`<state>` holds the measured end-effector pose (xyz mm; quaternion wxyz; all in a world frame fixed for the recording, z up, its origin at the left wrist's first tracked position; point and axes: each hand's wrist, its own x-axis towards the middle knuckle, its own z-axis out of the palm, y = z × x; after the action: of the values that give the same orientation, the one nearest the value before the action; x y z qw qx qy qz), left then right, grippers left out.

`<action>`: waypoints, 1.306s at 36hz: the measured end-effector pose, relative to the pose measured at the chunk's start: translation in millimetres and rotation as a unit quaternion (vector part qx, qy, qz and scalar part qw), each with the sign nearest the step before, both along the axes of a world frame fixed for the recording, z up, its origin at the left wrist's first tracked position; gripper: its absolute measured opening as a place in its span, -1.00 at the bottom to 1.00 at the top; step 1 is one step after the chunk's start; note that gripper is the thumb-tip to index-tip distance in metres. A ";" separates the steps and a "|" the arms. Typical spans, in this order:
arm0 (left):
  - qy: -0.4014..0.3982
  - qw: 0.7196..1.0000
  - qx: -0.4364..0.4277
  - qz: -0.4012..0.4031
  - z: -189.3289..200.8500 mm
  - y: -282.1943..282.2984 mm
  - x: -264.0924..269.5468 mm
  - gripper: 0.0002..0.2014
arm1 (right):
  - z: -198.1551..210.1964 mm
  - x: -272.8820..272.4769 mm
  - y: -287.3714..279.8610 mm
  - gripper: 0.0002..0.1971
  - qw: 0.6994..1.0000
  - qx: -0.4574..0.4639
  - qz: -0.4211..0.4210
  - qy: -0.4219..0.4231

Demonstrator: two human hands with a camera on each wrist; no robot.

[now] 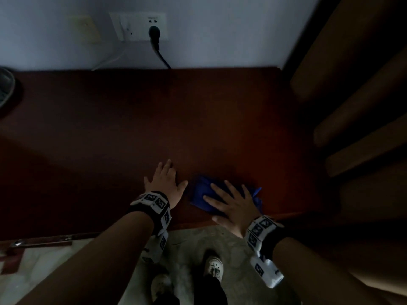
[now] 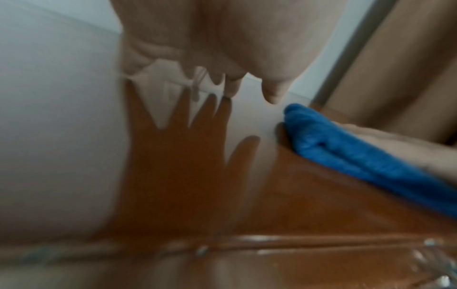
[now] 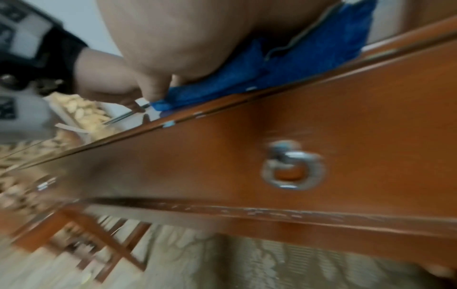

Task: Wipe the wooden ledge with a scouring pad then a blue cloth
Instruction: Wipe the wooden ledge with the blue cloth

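Note:
The dark red-brown wooden ledge (image 1: 136, 119) fills the middle of the head view. A folded blue cloth (image 1: 201, 192) lies near its front edge. My right hand (image 1: 229, 201) lies flat on the cloth with straight, spread fingers, pressing it onto the wood. In the right wrist view the blue cloth (image 3: 284, 64) shows under my palm at the ledge's edge. My left hand (image 1: 165, 183) rests flat on the bare wood just left of the cloth, fingers spread. The left wrist view shows the blue cloth (image 2: 346, 148) beside its fingertips (image 2: 273, 97). No scouring pad is in view.
A white wall with a socket (image 1: 141, 26) and a black plug and cable (image 1: 155, 38) stands behind the ledge. A round dark object (image 1: 6, 89) sits at the far left. Brown padded panels (image 1: 356, 106) rise on the right. A drawer front with a ring pull (image 3: 293, 170) is below the edge.

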<state>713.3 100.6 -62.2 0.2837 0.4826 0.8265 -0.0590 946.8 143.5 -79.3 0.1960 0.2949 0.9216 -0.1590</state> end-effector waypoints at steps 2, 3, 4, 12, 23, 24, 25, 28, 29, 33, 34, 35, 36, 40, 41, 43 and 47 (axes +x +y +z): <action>-0.010 1.000 0.002 0.021 1.7 5.6 5.6 -0.33 | -1.2 15.6 7.9 -0.38 0.999 0.010 -0.033 0.007; -0.018 0.999 0.004 0.031 3.2 8.0 8.7 -0.33 | -1.7 24.1 12.4 -0.40 0.999 0.013 -0.052 0.001; -0.027 0.999 0.008 0.037 4.8 10.1 11.9 -0.35 | -2.6 32.5 17.5 -0.42 0.997 0.013 -0.074 -0.008; -0.047 0.997 -0.047 0.034 12.2 20.9 33.4 -0.44 | 0.7 76.0 55.1 -0.46 0.967 0.010 -0.251 -0.042; -0.049 0.999 -0.004 0.019 8.6 44.6 58.1 -0.44 | 8.8 21.1 59.2 -0.33 0.935 -0.044 -0.350 -0.042; -0.051 0.998 -0.005 0.021 9.7 47.5 61.5 -0.47 | 8.9 17.4 53.2 -0.32 0.946 -0.043 -0.318 -0.041; -0.051 0.998 -0.013 0.023 10.5 50.8 64.6 -0.49 | 7.6 15.7 46.6 -0.32 0.957 -0.042 -0.284 -0.039; -0.046 0.998 -0.038 0.036 11.2 59.6 74.5 -0.52 | 5.1 23.2 28.5 -0.33 0.982 -0.038 -0.184 -0.023; -0.042 0.997 -0.039 0.043 11.1 61.6 77.3 -0.52 | 4.9 29.4 24.6 -0.34 0.988 -0.034 -0.153 -0.018; -0.009 1.000 -0.020 0.002 6.0 67.9 88.7 -0.48 | 7.2 60.0 24.2 -0.27 0.997 -0.026 -0.067 -0.029; -0.002 1.000 -0.014 -0.016 4.8 69.7 91.3 -0.46 | 7.8 67.6 26.4 -0.27 0.997 -0.022 -0.062 -0.033; 0.000 1.000 -0.010 -0.028 3.3 71.8 93.7 -0.42 | 7.3 74.9 29.0 -0.28 0.997 -0.013 -0.064 -0.033; -0.001 1.000 -0.005 -0.031 2.1 74.2 96.2 -0.40 | 6.9 82.5 32.2 -0.31 0.997 -0.004 -0.072 -0.032; -0.003 1.000 0.008 -0.028 0.6 81.9 104.2 -0.39 | -0.1 117.8 47.7 -0.44 0.987 0.003 -0.157 -0.030; -0.003 0.999 0.009 -0.036 -0.4 83.4 104.7 -0.40 | -1.3 126.7 52.2 -0.44 0.982 0.010 -0.184 -0.033; -0.003 0.999 0.006 -0.048 -2.2 86.3 104.5 -0.41 | -1.5 142.6 61.2 -0.46 0.970 0.025 -0.238 -0.038; -0.009 0.999 -0.010 -0.037 -2.6 94.6 103.6 -0.39 | -0.2 159.4 80.8 -0.48 0.940 0.024 -0.338 -0.030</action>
<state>816.9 195.2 -64.8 0.2930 0.5106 0.8050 -0.0733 1106.2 224.4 -79.5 0.1517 0.5981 0.7650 -0.1846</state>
